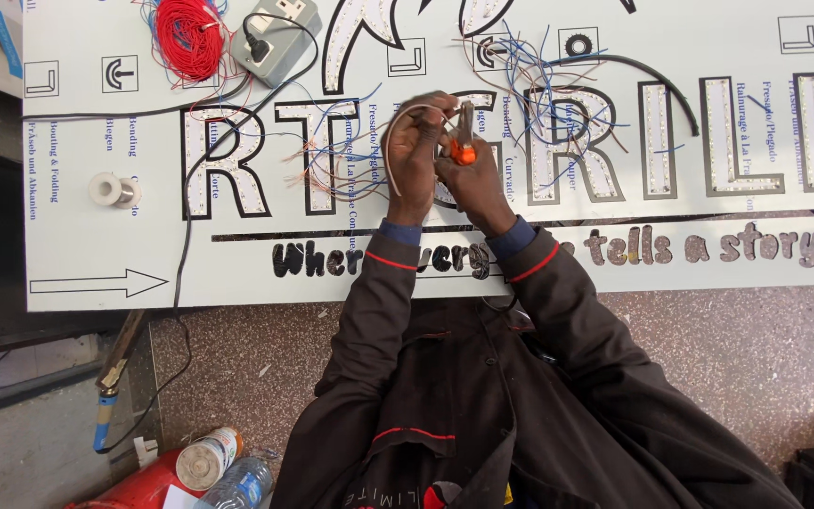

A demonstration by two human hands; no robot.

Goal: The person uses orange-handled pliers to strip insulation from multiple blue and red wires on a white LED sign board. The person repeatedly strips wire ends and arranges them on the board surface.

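both hands together over the middle of the white sign panel. left hand curled round a thin pale wire, right hand gripping an orange-handled tool just beside it. loose red and blue wires scattered about, red wire coil and grey socket box up top.

Glossy white sign panel, speckled stone floor
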